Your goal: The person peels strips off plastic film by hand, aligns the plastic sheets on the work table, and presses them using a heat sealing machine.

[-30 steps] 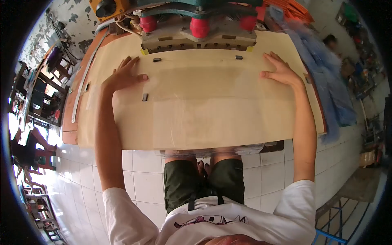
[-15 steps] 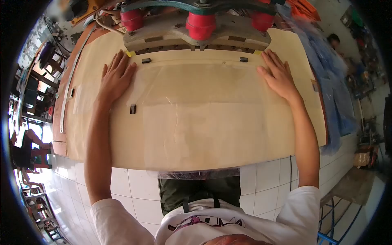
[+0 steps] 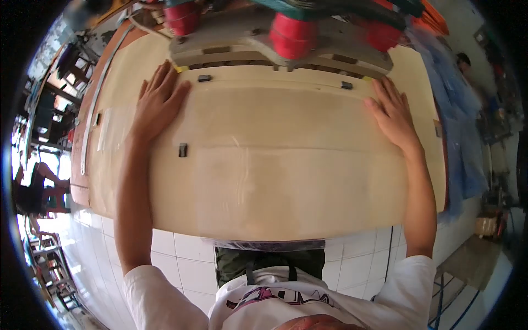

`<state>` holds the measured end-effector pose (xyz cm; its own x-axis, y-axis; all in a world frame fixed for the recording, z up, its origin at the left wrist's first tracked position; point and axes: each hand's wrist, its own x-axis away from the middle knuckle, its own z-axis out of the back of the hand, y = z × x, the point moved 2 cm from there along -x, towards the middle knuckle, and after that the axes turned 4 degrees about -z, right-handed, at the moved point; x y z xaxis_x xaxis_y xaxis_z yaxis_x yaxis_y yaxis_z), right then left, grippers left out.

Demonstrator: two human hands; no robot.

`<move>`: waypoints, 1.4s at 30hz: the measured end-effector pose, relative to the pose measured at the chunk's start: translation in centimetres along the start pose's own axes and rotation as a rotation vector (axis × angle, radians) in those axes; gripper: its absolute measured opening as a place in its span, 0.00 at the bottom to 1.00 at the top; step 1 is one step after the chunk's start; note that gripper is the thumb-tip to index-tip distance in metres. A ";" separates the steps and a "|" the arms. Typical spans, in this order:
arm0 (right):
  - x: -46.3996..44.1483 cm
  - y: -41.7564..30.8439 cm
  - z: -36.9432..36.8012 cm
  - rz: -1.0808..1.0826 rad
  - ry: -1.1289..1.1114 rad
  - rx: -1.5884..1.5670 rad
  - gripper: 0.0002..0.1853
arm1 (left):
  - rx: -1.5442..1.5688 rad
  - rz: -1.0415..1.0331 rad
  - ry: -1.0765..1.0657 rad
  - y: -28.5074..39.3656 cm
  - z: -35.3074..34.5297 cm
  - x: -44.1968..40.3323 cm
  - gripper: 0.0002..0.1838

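Where the white T-shirt (image 3: 264,300) and dark green shorts (image 3: 234,267) end at six o'clock, a broad pale board (image 3: 170,198) begins, bearing a clear plastic film (image 3: 286,187) between the two forearms (image 3: 135,203). A crease or layer edge crosses the film from nine to three; its outline is too faint to settle the long axis. One small black block (image 3: 182,150) sits beside it at nine. From the film's middle, the left hand (image 3: 158,104) lies toward ten and the right hand (image 3: 393,113) toward two, neither plainly nearer. Both are palm-down, fingers extended, grasping nothing, their fingertips close to the ends of the press head (image 3: 236,52) at twelve, under red cylinders (image 3: 293,41). A metal ruler (image 3: 99,104) lies toward ten; crumpled blue plastic (image 3: 462,121) covers the side between two and three. Around this stretch white floor tiles (image 3: 190,256), with another person (image 3: 33,187) well apart near nine.
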<state>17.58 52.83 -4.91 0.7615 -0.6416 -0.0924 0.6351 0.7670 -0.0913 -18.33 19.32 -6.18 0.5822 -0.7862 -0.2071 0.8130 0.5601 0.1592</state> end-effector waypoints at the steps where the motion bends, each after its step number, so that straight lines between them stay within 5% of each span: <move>1: -0.1 -0.1 0.0 -0.009 -0.003 0.002 0.38 | -0.013 0.019 0.002 -0.1 -0.1 0.0 0.38; 23: -2.3 2.6 -1.5 0.123 0.111 -0.237 0.32 | 0.067 -0.040 0.088 -0.6 0.2 -0.9 0.36; 28: -2.5 2.5 -2.0 0.129 0.207 -0.189 0.31 | 0.382 -0.105 0.282 -2.5 1.5 -0.5 0.21; 30: -2.6 2.5 -2.1 0.106 0.234 -0.168 0.30 | 0.339 -0.279 0.424 -3.3 3.0 0.8 0.13; 31: -2.7 2.6 -2.3 0.134 0.238 -0.187 0.30 | 0.404 -0.174 0.259 -3.5 4.1 1.8 0.10; 35: -2.1 1.9 -2.1 0.114 0.282 -0.205 0.30 | 0.655 -0.325 0.288 5.6 11.6 11.9 0.08; 36: -2.0 1.8 -2.3 0.094 0.286 -0.180 0.31 | 0.839 -0.140 0.397 7.6 11.6 16.5 0.10; 38: -2.1 1.6 -2.3 0.081 0.329 -0.105 0.30 | 1.139 -0.667 0.800 9.3 12.1 23.3 0.16; 40: -1.7 1.4 -1.8 0.061 0.303 -0.107 0.30 | 1.378 -0.962 0.970 14.1 15.4 24.7 0.22; 42: -1.6 1.3 -1.8 0.069 0.286 -0.112 0.31 | 1.428 -1.512 0.586 20.9 18.9 23.8 0.17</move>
<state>16.93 54.80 -6.70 0.7248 -0.5775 -0.3756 0.5531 0.8129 -0.1825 12.31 7.41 10.45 -0.1649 -0.0197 -0.9861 0.1394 -0.9902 -0.0036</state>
